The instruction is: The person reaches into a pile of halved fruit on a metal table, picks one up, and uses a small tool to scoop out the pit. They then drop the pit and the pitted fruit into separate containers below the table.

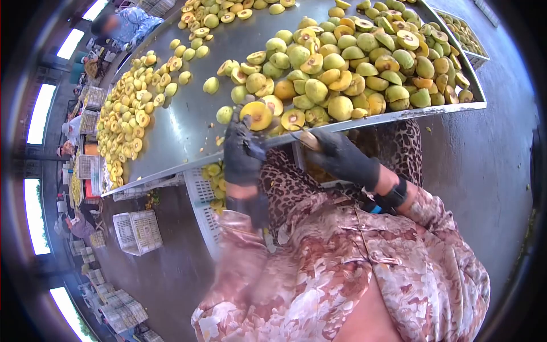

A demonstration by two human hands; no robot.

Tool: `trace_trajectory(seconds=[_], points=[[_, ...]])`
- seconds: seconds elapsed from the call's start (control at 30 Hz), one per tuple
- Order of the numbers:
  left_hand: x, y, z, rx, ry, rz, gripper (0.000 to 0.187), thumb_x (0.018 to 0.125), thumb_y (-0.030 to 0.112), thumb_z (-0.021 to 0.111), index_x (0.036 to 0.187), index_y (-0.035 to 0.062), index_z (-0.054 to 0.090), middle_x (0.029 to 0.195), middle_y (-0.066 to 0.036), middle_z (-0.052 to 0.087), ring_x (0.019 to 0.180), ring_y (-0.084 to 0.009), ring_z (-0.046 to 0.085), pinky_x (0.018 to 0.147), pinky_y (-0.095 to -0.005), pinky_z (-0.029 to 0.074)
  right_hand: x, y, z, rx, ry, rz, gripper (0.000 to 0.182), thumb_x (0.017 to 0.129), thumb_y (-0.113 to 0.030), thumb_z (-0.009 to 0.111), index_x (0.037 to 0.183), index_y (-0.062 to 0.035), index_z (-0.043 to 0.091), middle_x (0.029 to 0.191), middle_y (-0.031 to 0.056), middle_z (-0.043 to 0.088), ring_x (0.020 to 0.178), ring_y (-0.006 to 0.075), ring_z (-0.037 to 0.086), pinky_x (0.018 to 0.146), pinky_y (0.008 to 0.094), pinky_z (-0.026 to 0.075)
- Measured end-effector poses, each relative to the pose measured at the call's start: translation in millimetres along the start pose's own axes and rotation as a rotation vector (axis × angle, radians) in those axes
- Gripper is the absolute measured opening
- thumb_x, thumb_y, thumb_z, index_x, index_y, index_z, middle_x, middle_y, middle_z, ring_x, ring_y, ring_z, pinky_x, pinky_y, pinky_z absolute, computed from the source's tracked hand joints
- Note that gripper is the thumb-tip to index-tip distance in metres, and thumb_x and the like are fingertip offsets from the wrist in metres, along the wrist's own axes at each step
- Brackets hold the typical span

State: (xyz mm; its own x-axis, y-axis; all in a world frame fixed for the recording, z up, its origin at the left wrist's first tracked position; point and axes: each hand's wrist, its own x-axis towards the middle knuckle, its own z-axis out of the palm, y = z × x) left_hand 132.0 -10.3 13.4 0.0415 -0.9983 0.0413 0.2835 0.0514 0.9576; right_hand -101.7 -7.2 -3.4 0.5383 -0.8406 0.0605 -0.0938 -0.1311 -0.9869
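My left hand (243, 145), in a dark glove, is at the front edge of the metal table, its fingers around a cut yellow fruit half (256, 115) whose open face shows. My right hand (342, 157), also gloved in black, is closed on the light handle of a small tool (309, 140); a thin dark curved end points toward the left hand. Halved green-yellow fruits (341, 107) are heaped on the table (182, 122) just beyond both hands. The left hand is slightly blurred.
A second pile of cut fruit (128, 114) lies at the table's left. Below the edge stands a white crate (200, 199) with fruit. An empty white crate (138, 232) is on the floor. Another person (134, 25) is at the far left corner. A fruit-filled crate (476, 58) stands right.
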Motion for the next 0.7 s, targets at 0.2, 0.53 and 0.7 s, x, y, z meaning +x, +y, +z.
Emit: trace_trajectory(seconds=[0.2,0.53,0.7], points=[[-39,-16,51,-0.644,0.035,-0.131,0.050,0.110,0.033,0.040,0.145,-0.0022,0.044,0.140,-0.020,0.055,0.129,-0.0307,0.055,0.108,-0.0405,0.047,10,3,17,0.010,0.108,-0.223,0.039,0.093,-0.003,0.055,0.131,0.0016,0.055,0.106,0.0217,0.069,0.096,0.0322,0.068,0.088,0.0391,0.052],[-38,-31,70,-0.342,0.086,0.003,0.036,0.103,0.005,0.055,0.137,-0.0021,0.048,0.128,-0.012,0.061,0.117,-0.0198,0.060,0.103,-0.0326,0.051,-13,-5,8,-0.362,0.136,-0.207,0.055,0.092,-0.006,0.061,0.144,-0.0027,0.045,0.101,0.0267,0.066,0.092,0.0450,0.066,0.078,0.0461,0.053],[-33,-28,86,-0.672,0.003,0.046,0.028,0.107,0.024,0.052,0.121,0.0004,0.055,0.118,-0.012,0.063,0.108,-0.0219,0.063,0.098,-0.0355,0.054,-6,8,10,-0.221,0.058,-0.345,0.052,0.091,-0.006,0.065,0.141,-0.0056,0.050,0.101,0.0203,0.069,0.090,0.0362,0.066,0.081,0.0407,0.052]])
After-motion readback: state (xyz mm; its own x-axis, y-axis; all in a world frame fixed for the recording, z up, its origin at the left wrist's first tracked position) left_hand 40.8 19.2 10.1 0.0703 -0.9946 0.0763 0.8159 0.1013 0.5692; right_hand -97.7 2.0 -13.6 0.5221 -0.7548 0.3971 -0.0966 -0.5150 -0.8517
